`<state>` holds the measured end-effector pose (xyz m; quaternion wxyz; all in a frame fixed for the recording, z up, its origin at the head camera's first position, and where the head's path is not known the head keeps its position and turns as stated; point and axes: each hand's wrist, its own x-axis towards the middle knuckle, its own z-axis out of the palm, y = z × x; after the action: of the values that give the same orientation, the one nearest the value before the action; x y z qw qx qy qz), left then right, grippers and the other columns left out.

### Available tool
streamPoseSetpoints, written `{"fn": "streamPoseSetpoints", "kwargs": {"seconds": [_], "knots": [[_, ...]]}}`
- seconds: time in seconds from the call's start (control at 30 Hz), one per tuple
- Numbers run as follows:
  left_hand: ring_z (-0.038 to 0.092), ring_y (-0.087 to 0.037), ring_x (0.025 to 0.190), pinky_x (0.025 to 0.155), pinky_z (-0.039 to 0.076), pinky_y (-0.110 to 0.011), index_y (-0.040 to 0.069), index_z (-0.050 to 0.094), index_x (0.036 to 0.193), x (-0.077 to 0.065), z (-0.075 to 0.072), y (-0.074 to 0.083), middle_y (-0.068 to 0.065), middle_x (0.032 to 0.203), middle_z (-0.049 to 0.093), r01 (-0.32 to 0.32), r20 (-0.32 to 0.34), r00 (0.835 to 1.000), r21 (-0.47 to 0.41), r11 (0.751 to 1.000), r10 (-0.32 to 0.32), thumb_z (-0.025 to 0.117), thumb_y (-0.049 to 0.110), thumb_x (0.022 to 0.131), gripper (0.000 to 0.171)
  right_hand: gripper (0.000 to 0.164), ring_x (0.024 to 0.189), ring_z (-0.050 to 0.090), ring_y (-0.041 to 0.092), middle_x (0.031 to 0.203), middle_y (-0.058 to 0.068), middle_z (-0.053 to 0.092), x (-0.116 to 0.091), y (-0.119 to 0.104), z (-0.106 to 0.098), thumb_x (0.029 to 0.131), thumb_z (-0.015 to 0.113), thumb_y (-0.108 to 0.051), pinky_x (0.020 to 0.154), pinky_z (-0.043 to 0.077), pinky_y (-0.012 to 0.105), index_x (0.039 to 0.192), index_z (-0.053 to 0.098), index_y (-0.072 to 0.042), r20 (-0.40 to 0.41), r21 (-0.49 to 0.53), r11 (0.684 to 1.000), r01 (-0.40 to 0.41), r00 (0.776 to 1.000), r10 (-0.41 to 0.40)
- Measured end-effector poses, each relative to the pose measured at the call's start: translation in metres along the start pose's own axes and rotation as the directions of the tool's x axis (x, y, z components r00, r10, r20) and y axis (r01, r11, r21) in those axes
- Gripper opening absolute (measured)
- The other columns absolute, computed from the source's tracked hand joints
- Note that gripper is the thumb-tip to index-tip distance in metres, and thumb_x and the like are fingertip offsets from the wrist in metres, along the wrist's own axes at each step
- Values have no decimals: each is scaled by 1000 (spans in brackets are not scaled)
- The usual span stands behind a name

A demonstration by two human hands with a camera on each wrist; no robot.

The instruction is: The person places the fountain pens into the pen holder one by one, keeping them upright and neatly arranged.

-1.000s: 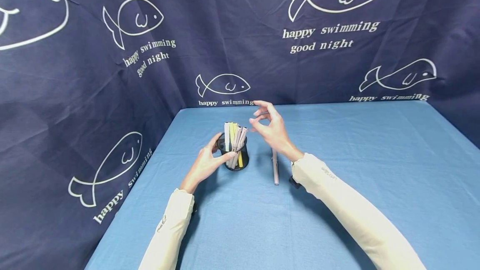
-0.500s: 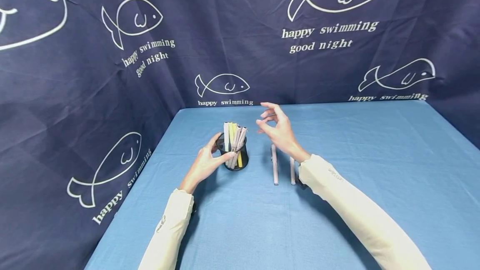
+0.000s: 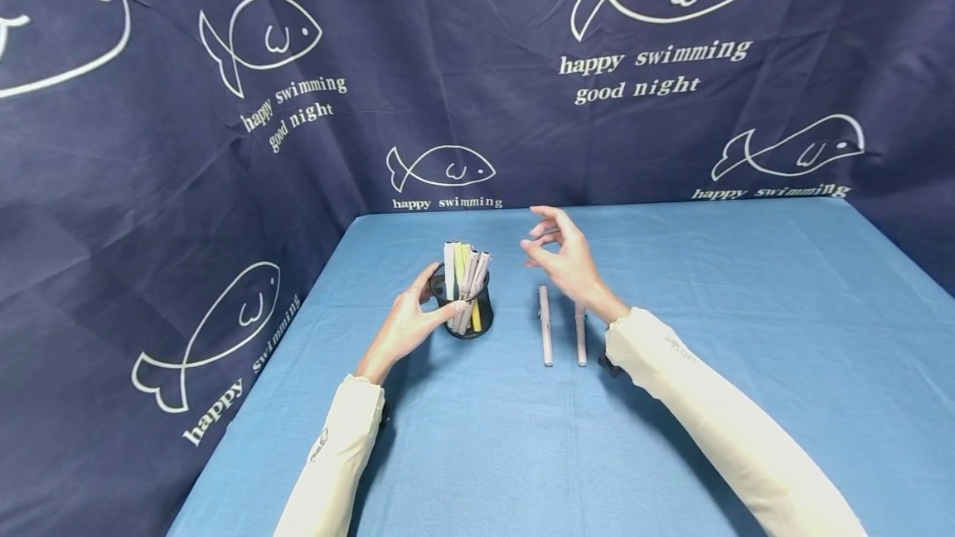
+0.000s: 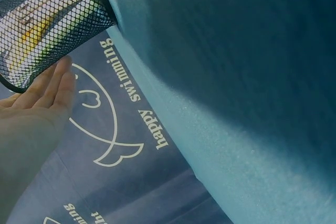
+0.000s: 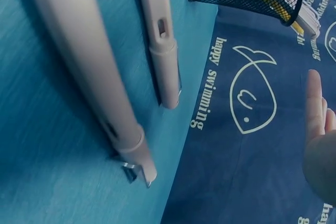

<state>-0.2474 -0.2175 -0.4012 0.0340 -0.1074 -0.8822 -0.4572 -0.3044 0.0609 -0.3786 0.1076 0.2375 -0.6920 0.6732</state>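
Observation:
My left hand (image 3: 406, 326) grips a black mesh pen holder (image 3: 487, 311), thumb on the near side and fingers round the far side. Several white, yellow and pale pinkish-grey pens (image 3: 466, 268) stand in it, tops above the rim. In the left wrist view, fingers (image 4: 56, 85) lie against the mesh. My right hand (image 3: 570, 263) hovers to the right of the holder with loosely bent fingers and nothing in them. Below it, two pale capped pens lie side by side on the cloth: a left pen (image 3: 545, 326) and a right pen (image 3: 580, 342), whose far end the wrist hides.
A blue cloth (image 3: 477, 446) covers the table. Dark blue curtains (image 3: 522, 131) printed with white fish and lettering hang along the back and left edges.
My right hand has drawn away from the pen holder to the right, uncovering the two pens on the cloth. My left hand has kept its grip on the holder.

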Motion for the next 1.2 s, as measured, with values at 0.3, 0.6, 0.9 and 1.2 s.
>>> {"fn": "streamPoseSetpoints", "kwargs": {"seconds": [0.3, 0.6, 0.9, 1.2], "knots": [[60, -32, 125, 104, 44, -55, 13, 38, 160, -1, 1, 1, -16, 141, 61, 7, -3, 1000, 7, 1000, -6, 81, 43, 90, 87, 54, 93, 61, 25, 114, 25, 52, -4, 4, -11, 98, 68, 1, 76, 61, 40, 148, 47, 2, 20, -49, 998, -48, 999, 49], [59, -34, 127, 105, 44, -55, 13, 38, 160, 1, 1, 0, -16, 144, 58, 8, -2, 1000, 13, 1000, -8, 81, 43, 90, 87, 53, 97, 62, 34, 114, 25, 52, -10, 6, -26, 100, 67, -1, 76, 61, 39, 148, 45, 2, 39, -78, 989, -129, 990, 132], [59, -32, 126, 103, 45, -54, 15, 38, 160, -1, 0, 1, -13, 143, 60, 7, 3, 1000, 5, 1000, -7, 80, 44, 91, 86, 55, 93, 64, 28, 113, 21, 51, -14, 11, -38, 100, 68, -3, 82, 57, 54, 149, 45, 2, 40, -109, 976, -191, 980, 196], [59, -32, 126, 103, 45, -54, 15, 36, 161, 0, 0, 1, -13, 142, 61, 17, 10, 1000, 1, 1000, -17, 80, 46, 90, 89, 55, 89, 63, 21, 111, 19, 52, -19, 13, -48, 99, 68, -4, 79, 59, 48, 149, 44, 4, 29, -157, 964, -214, 975, 221]]}}
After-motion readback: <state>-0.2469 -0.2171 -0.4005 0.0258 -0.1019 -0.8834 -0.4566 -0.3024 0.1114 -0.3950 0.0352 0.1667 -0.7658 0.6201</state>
